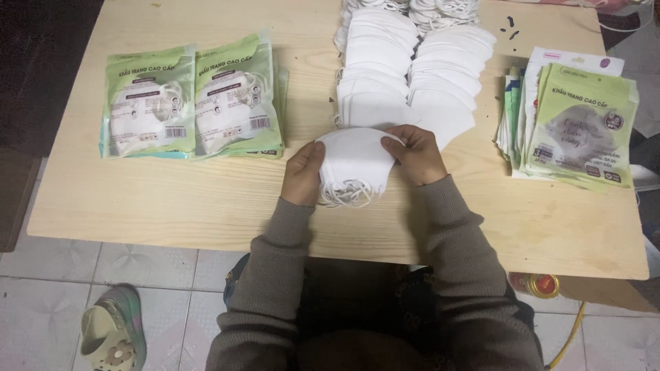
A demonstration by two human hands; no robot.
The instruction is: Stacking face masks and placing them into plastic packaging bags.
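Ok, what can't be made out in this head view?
- Mask count in the held stack: layers merge.
- Fingertips of left hand and right hand: behind the masks.
- Mask rows: cut off by the top edge.
- Empty pouches: count hidden by overlap.

Pale wood-grain table, matt. Soft white cloth masks. Glossy green plastic packets. Grey knitted sleeves, dull tiled floor.

Wooden table: filled mask packs, loose masks, empty pouches.
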